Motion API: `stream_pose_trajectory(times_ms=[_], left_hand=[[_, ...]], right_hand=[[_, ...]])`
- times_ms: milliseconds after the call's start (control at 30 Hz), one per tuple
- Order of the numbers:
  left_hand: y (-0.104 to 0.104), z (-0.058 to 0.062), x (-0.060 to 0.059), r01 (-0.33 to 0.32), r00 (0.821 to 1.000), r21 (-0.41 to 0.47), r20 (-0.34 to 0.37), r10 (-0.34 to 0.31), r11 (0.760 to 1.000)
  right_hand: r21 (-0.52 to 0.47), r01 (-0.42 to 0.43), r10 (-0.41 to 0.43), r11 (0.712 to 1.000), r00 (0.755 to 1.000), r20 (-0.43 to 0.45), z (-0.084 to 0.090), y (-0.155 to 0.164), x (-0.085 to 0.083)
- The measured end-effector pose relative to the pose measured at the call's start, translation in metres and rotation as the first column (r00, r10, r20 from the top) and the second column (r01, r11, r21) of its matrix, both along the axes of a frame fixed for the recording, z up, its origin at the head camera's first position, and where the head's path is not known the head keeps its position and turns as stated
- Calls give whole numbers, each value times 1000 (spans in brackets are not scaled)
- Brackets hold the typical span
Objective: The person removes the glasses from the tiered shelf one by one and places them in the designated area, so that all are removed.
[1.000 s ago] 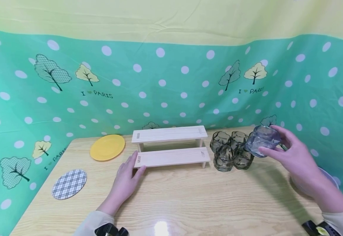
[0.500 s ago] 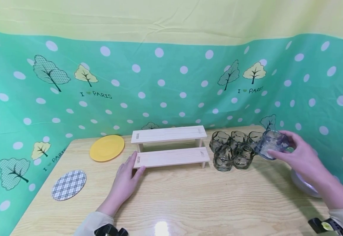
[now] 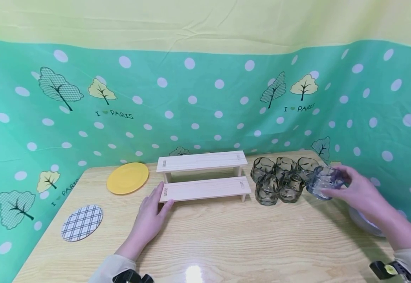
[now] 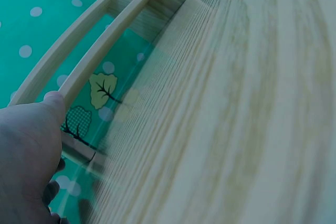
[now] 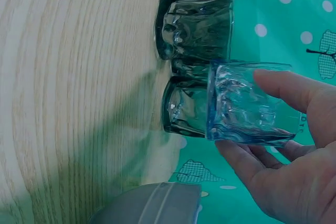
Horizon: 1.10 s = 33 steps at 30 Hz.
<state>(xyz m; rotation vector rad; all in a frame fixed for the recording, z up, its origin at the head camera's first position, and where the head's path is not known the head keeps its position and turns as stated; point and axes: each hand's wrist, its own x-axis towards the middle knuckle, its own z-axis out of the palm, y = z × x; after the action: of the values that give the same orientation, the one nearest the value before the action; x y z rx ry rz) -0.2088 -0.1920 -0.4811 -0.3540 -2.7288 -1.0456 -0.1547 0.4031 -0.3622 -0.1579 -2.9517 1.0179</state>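
My right hand [image 3: 361, 194] pinches a clear blue wavy-sided glass [image 3: 323, 181] between thumb and fingers. In the right wrist view the blue glass [image 5: 249, 103] is upright a little above the table, partly covering a smoky grey glass [image 5: 184, 106]. Several more grey glasses [image 3: 267, 189] stand close together to its left in the head view. My left hand [image 3: 151, 214] holds the left end of a two-step pale wooden shelf [image 3: 205, 188], its thumb on the front edge of the lower board. In the left wrist view some of its fingers are hidden.
A yellow plate [image 3: 127, 178] lies at the back left, with a round checked mat [image 3: 82, 223] in front of it. A pale bowl [image 5: 152, 205], partly behind my right forearm in the head view, stands at the right. A green dotted cloth [image 3: 205, 98] hangs behind the table.
The blue glass has moved right and down towards the table, turning from tilted to upright. One more grey glass behind it has come into sight. My left hand stays on the shelf.
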Motion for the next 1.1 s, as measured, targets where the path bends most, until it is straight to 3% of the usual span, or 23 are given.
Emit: stream_pose_trajectory(times_ms=[333, 600, 1100], left_hand=[[0, 1, 1, 1, 1000, 5, 5, -1, 1000], [0, 1, 1, -4, 1000, 7, 10, 4, 1000], [0, 1, 1, -3, 1000, 5, 9, 3, 1000]], right_hand=[[-74, -37, 36, 997, 999, -5, -17, 4, -11], [-220, -9, 18, 975, 999, 40, -27, -1, -18], [-126, -22, 26, 992, 999, 29, -38, -1, -29]])
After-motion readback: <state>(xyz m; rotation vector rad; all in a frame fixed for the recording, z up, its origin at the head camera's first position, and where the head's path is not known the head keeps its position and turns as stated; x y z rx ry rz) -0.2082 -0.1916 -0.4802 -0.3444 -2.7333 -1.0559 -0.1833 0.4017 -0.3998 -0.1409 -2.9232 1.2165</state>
